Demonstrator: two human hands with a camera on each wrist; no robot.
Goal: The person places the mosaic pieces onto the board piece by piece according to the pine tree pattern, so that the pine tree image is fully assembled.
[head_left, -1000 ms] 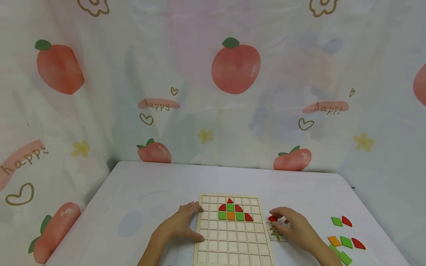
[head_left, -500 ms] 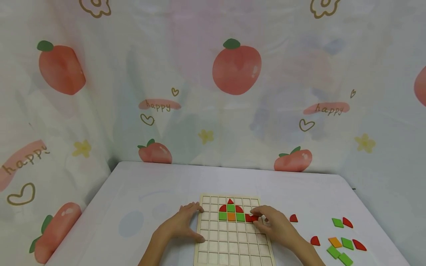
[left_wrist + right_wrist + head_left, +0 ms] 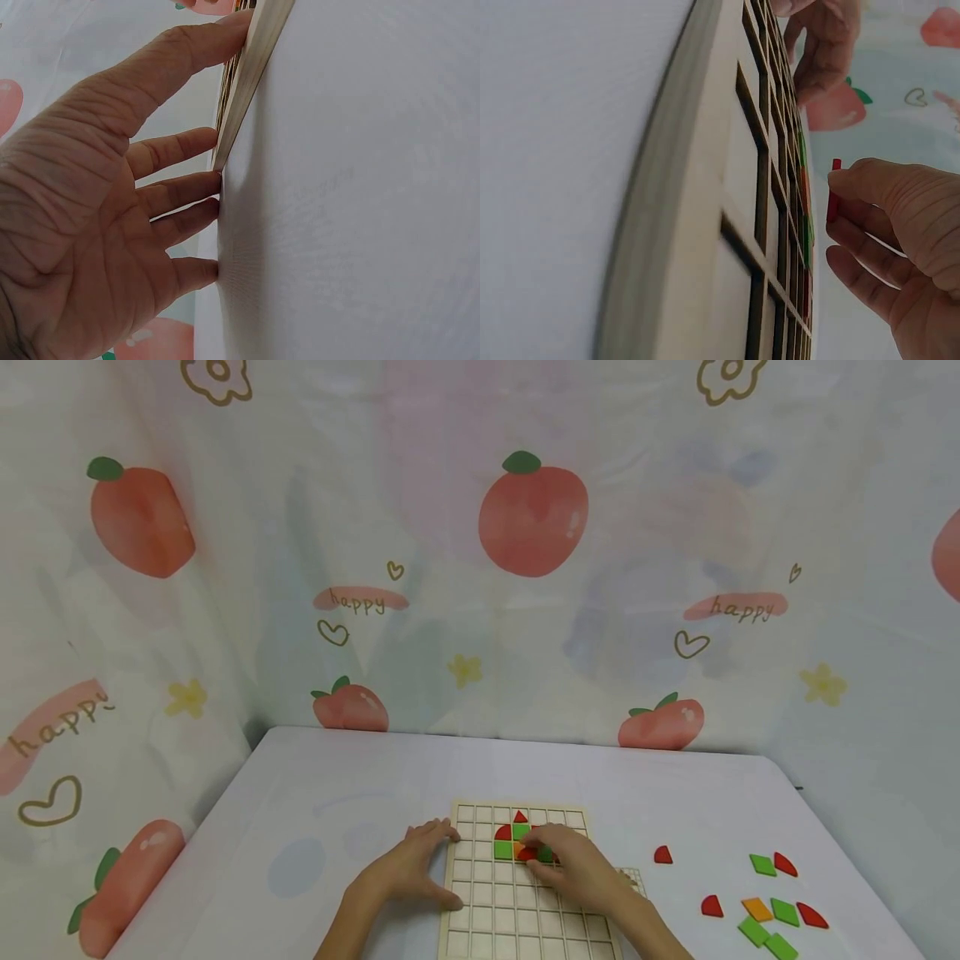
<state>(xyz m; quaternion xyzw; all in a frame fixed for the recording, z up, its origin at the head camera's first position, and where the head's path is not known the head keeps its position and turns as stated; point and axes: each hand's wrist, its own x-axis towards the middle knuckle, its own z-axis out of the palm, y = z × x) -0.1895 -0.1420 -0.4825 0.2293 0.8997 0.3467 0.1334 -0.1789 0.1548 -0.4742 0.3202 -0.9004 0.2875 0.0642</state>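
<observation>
Touching the board (image 3: 482, 894), left fingers (image 3: 174, 151) spread while right fingers (image 3: 864, 180) pinch a red piece (image 3: 832, 206).

I've got pale cloth walls (image 3: 438, 477) left, far and right, big red fruit prints (image 3: 533, 522) beyond this white table (image 3: 352, 768)!

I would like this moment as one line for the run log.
left hand: touches left edge of grid board | right hand: pinches red piece above board | loose tiles: red, green, orange, right of board
</observation>
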